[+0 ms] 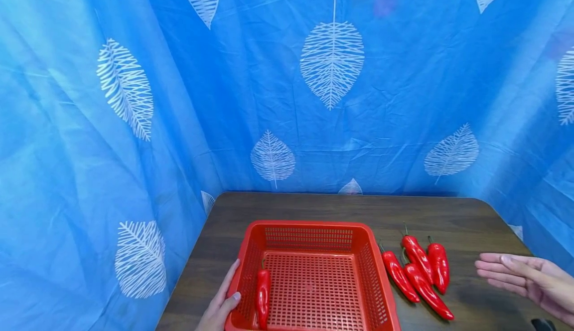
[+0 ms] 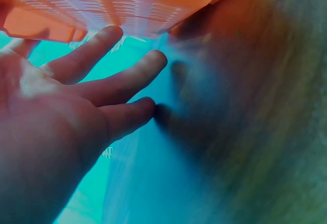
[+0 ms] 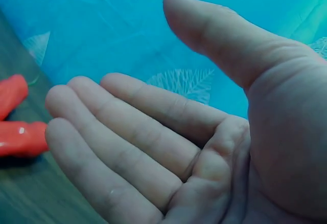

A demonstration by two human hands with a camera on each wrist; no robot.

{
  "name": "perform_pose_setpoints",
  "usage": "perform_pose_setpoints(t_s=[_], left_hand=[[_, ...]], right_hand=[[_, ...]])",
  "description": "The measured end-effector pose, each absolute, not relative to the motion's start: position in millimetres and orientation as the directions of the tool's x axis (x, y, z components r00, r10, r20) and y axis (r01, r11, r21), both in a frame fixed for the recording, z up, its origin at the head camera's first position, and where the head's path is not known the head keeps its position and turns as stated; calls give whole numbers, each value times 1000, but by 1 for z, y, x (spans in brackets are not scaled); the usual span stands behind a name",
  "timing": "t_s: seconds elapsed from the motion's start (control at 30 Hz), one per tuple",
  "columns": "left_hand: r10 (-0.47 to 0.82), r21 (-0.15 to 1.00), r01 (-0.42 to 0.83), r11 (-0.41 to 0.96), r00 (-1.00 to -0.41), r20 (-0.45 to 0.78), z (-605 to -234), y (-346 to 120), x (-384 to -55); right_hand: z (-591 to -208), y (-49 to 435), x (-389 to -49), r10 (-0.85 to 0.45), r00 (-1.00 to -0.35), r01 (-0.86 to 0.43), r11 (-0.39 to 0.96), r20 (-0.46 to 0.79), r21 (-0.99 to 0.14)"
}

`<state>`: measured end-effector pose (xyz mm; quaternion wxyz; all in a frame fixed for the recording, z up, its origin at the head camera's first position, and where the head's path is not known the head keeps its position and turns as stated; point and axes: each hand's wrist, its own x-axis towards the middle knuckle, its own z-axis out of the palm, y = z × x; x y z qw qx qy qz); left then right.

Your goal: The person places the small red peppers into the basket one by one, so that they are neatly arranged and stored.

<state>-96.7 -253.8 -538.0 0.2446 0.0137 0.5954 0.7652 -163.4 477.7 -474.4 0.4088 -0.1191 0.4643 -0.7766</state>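
Note:
My left hand (image 1: 219,303) holds the left side of a red plastic basket (image 1: 309,225), thumb over the rim and fingers along the outer wall. In the left wrist view, the fingers (image 2: 127,81) spread under the basket's slotted side (image 2: 122,9). One red chili pepper (image 1: 263,296) lies lengthwise inside, near the left wall. Several more red peppers (image 1: 421,288) lie on the table right of the basket. Beyond them at the right, my right hand (image 1: 529,278) is raised with straight fingers and holds nothing. In the right wrist view, its palm (image 3: 204,183) is bare, with a pepper (image 3: 23,138) past the fingertips.
The dark wood table (image 1: 314,204) has rounded far corners. Blue cloth (image 1: 332,136) with white leaf prints hangs behind it and on both sides. A small black object (image 1: 542,325) shows at the lower right edge.

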Motion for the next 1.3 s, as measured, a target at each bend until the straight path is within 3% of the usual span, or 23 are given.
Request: perform_pose_setpoints(t_s=[0.23, 0.77, 0.97, 1.3], left_hand=[[401, 908, -377, -183, -872, -281, -538, -254, -96], [406, 923, -335, -188, -882, -238, -539, -255, -96], [397, 930, -321, -180, -888, -230, -539, -255, -96], [405, 942, -282, -180, -894, -190, -539, -255, -94]], right_hand=[[-483, 482, -171, -653, -677, 521, -99, -340, -848], [-494, 464, -198, -358, -794, 440, 218, -491, -871], [-497, 442, -207, -128, -831, 455, 401, -541, -795], [-504, 431, -217, -194, -828, 410, 433, -527, -803]])
